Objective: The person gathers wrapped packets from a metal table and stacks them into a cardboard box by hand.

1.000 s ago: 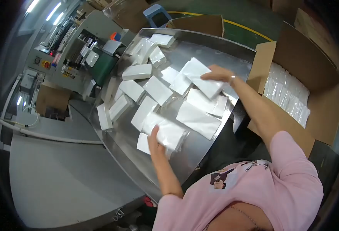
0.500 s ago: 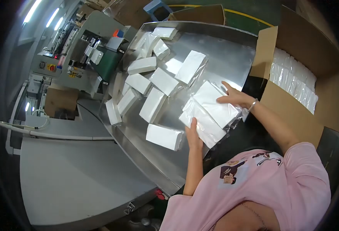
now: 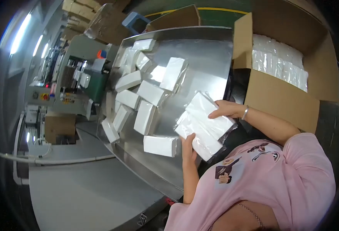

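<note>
My left hand (image 3: 188,148) grips the near edge of a white paper pack (image 3: 201,139) in clear plastic film, thumb on top. My right hand (image 3: 229,109) is closed on the right side of a second white paper pack (image 3: 204,109), its thumb lying across the top. The two packs lie against each other, seemingly overlapping a little, over the near right edge of the metal tray (image 3: 200,50). Fingers beneath the packs are hidden. Close to my left hand, a similar pack (image 3: 159,146) lies on the tray.
Several more wrapped packs (image 3: 151,92) are scattered over the tray's left half. At right stands an open cardboard box (image 3: 284,102) with rows of wrapped packs (image 3: 279,63) inside. A machine with a green belt (image 3: 94,86) adjoins the tray's far left. A grey table (image 3: 81,192) is at lower left.
The camera view has shifted. My right hand's fingers, spread before, have closed on its pack. Both packs have turned slightly and sit nearer together.
</note>
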`<action>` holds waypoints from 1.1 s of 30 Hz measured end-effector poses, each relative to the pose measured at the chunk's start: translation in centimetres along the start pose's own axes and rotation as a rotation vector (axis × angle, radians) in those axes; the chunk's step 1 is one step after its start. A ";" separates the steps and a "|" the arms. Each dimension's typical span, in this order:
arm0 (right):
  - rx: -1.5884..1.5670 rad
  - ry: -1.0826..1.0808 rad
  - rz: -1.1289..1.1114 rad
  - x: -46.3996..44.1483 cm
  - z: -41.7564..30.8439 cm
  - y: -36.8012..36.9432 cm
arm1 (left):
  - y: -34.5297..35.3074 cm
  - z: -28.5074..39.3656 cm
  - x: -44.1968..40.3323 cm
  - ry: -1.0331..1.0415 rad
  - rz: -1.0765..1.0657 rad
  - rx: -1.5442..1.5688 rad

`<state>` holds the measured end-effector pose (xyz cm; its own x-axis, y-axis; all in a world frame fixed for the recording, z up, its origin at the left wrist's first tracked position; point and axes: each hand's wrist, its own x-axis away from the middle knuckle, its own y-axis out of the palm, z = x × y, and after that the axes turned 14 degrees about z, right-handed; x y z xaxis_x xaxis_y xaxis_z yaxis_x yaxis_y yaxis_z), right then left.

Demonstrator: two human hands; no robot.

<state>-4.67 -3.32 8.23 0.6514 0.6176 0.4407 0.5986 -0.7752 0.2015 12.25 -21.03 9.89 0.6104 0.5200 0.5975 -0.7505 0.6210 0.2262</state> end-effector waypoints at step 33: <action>0.420 -0.164 0.430 -28.6 -12.7 11.3 | -9.9 9.4 -4.2 0.087 0.513 0.074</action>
<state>-22.44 -31.47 9.02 0.9182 0.2996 0.2591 0.3771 -0.8614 -0.3403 14.73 -34.87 12.38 0.1758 0.7954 0.5801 -0.9725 0.2318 -0.0232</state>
